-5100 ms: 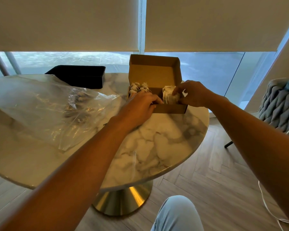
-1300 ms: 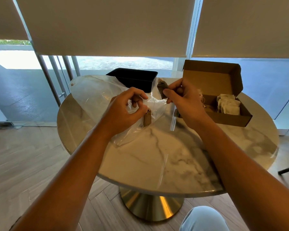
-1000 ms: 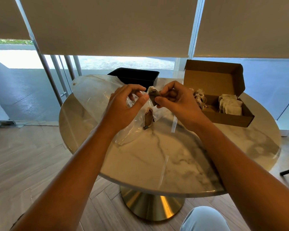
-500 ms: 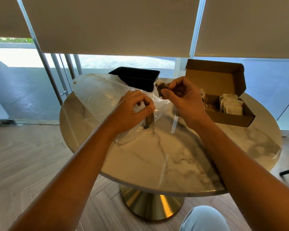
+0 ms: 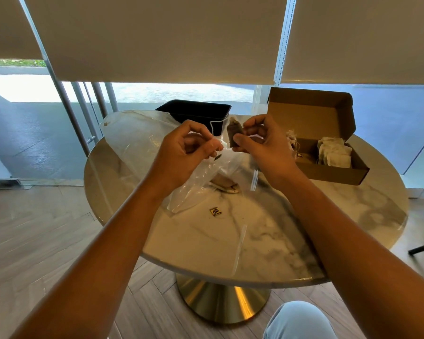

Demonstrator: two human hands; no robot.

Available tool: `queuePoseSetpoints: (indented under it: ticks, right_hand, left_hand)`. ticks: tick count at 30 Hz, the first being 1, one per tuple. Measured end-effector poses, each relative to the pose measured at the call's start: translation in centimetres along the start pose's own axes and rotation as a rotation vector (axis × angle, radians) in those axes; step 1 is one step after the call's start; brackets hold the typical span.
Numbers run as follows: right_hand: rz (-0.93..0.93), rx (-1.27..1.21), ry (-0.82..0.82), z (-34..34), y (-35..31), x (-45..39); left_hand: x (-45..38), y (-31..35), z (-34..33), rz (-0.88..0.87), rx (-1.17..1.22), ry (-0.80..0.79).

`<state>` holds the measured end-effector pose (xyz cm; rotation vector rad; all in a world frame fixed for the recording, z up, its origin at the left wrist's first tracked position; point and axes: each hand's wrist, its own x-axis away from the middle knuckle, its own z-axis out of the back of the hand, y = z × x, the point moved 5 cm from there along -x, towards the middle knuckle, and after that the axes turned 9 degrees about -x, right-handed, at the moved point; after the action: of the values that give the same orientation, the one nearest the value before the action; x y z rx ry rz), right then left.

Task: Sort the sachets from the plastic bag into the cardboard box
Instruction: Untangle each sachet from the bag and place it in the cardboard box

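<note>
Two hands meet above the table (image 5: 267, 241): the right hand (image 5: 262, 143) pinches a dark sachet (image 5: 235, 134) upright between thumb and fingertips, while the left hand (image 5: 186, 148) is closed on its white string (image 5: 214, 124). The cardboard box (image 5: 328, 152) lies to the right, nearer the right hand, lid up. The plastic bag (image 5: 142, 140) sprawls below-left, another sachet (image 5: 224, 185) inside.

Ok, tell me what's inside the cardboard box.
The cardboard box holds a row of pale sachets standing on the right and a tangle of strings at the left. The right hand covers that corner.
</note>
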<state>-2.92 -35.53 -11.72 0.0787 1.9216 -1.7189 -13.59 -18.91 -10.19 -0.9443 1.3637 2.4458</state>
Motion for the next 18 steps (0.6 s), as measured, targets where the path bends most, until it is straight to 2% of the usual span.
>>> queuePoseSetpoints:
  ticks: [3,7,18]
  right_hand:
    - [0.017,0.036,-0.124,-0.8,0.1,0.2]
    - [0.008,0.024,-0.218,-1.6,0.0,0.7]
    - [-0.01,0.003,-0.229,-1.7,0.9,0.4]
  left_hand:
    - [-0.1,-0.2,0.3,-0.015,-0.04,0.059]
    - [-0.1,-0.5,0.3,-0.015,-0.095,0.052]
    - [-0.1,-1.0,0.3,-0.087,-0.212,0.052]
